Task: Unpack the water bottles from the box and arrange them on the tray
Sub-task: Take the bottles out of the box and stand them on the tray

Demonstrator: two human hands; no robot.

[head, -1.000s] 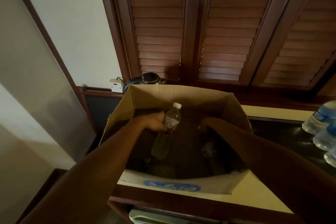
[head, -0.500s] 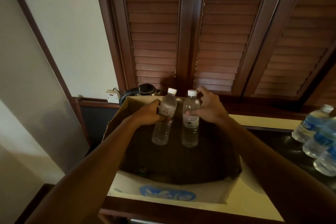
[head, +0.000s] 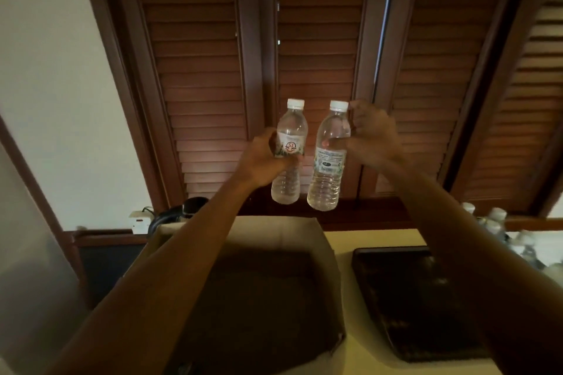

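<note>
Both hands are raised high above the open cardboard box (head: pixel 330 256), each holding a clear water bottle upright with a white cap. My left hand (head: pixel 263 158) grips the left bottle (head: pixel 289 158) around its label. My right hand (head: pixel 370 138) holds the right bottle (head: pixel 330 158) by its upper part. The two bottles hang side by side, almost touching. A dark tray (head: pixel 405 298) lies on the counter right of the box, under my right forearm. The inside of the box is dark and its contents cannot be made out.
Several more water bottles (head: pixel 499 228) stand at the right edge beyond the tray. A black kettle (head: pixel 182 210) and a white socket (head: pixel 140 221) sit behind the box at the left. Wooden louvred shutters (head: pixel 316 55) fill the wall ahead.
Both hands have lifted their bottles out of the box and well above its rim. The view has tilted upward, and the tray now shows beside the box.
</note>
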